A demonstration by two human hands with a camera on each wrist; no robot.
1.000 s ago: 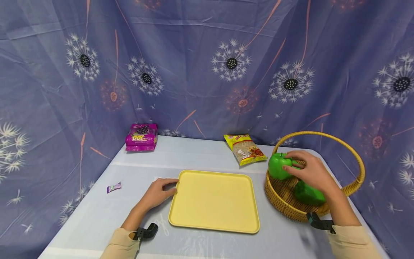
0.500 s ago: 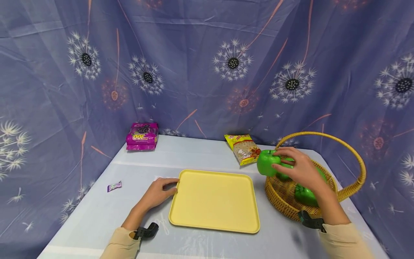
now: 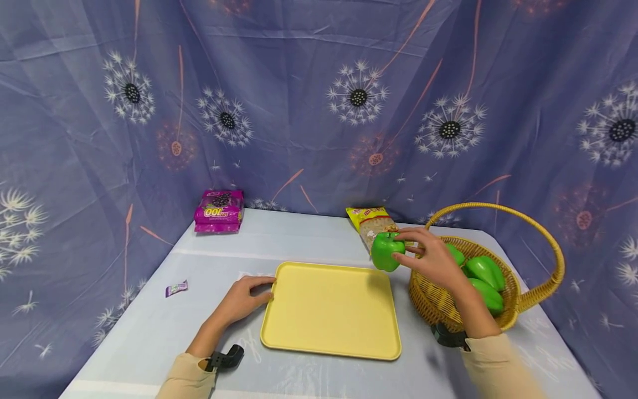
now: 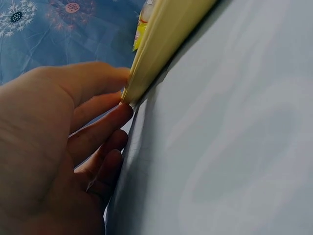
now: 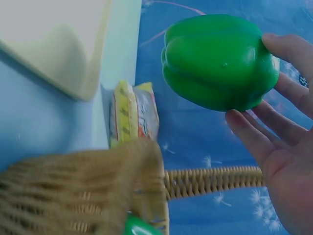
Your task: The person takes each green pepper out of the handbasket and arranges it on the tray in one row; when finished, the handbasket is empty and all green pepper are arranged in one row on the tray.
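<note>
Right hand (image 3: 430, 257) pinches pepper (image 3: 386, 253), partly blocking packet (image 3: 371, 223); relaxed left hand (image 3: 241, 298) seemingly touches tray (image 3: 329, 310).

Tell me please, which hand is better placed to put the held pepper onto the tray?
The right hand, probably: it holds the green pepper near the yellow tray, while the left hand touches the tray's left edge.

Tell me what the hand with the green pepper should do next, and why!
Maybe move the green pepper a little toward the middle of the yellow tray, then lower it. The right hand holds it up in the air near the tray's far right corner, where a shadow falls, and the left hand touches the tray's left edge, which might help steady it.
</note>
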